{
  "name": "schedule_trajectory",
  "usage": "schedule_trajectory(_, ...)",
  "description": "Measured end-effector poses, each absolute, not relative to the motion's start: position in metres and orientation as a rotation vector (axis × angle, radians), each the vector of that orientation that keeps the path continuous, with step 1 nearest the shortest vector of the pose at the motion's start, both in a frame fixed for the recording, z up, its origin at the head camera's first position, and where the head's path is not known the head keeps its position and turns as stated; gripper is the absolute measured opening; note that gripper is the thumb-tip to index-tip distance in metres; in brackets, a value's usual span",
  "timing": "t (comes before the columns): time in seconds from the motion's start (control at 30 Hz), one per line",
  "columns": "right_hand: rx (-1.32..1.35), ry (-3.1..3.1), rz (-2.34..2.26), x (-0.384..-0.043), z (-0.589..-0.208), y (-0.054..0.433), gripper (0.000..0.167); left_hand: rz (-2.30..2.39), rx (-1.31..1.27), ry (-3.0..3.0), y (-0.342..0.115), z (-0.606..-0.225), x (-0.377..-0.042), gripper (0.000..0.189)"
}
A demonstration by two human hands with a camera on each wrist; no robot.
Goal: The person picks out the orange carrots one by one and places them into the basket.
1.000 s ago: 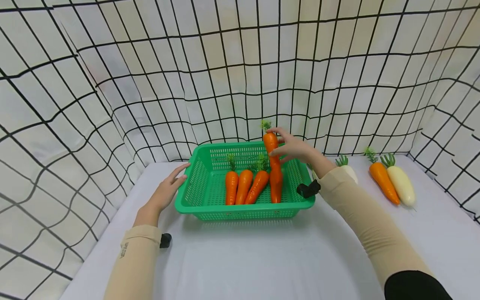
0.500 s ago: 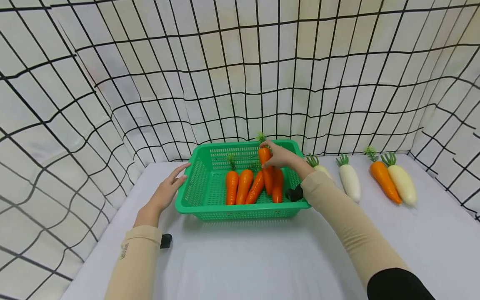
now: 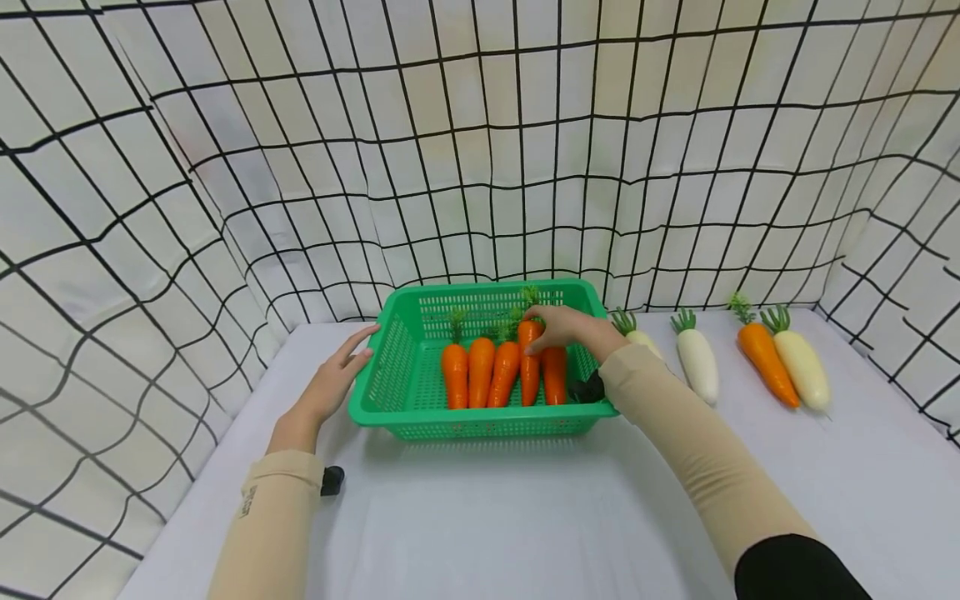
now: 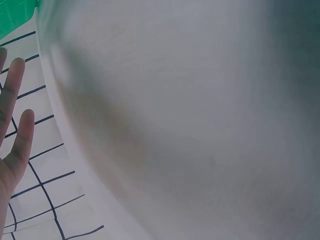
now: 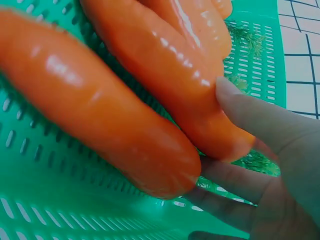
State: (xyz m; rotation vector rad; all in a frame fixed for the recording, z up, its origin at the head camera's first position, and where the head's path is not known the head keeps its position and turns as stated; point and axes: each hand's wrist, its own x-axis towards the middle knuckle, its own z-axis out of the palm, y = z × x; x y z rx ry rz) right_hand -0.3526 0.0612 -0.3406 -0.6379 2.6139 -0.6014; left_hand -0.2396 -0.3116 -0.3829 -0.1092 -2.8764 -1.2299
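Note:
Inside the green plastic basket point(image 3: 480, 422) several orange carrots with leafy tops lie side by side. Over its right half, my right hand point(image 3: 561, 327) holds one carrot point(image 3: 529, 375) near the top end, among the others. The right wrist view shows the thumb point(image 5: 240, 102) against that carrot point(image 5: 165, 70), while another carrot point(image 5: 100, 105) lies nearer the camera by the fingers. My left hand point(image 3: 333, 385) has its fingers extended, fingertips right at the basket's left rim. Its fingers point(image 4: 22, 135) show spread at the edge of the left wrist view.
To the right of the basket on the white table point(image 3: 480, 517) lie a white radish point(image 3: 697, 362), a carrot point(image 3: 768, 362) and a cream radish point(image 3: 802, 367). Another pale radish point(image 3: 639, 337) is partly hidden by the right forearm. A black-lined white grid wall point(image 3: 480, 167) encloses the table.
The right hand has lowered its carrot from above the basket down into the row. The carrots to its left have shifted slightly left. The left hand has stayed at the rim.

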Motion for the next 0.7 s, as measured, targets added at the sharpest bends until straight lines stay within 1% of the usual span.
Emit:
schedule_trajectory(0.33, -0.726, 2.576, -0.386, -0.3519, -0.3437, 0.0608, 0.061, -1.221, -0.112, -2.878, -0.3109, -0.3819, -0.2392, 0.062)
schedule_trajectory(0.57, -0.76, 2.563, -0.323, -0.3539, -0.3444, 0.0611, 0.062, -1.222, -0.113, -2.87, -0.3113, -0.3823, -0.2391, 0.062)
schedule_trajectory(0.7, -0.766, 2.538, -0.347, -0.3537, -0.3381, 0.0633, 0.063, -1.22, -0.108, -2.876, -0.3107, -0.3822, -0.24, 0.062)
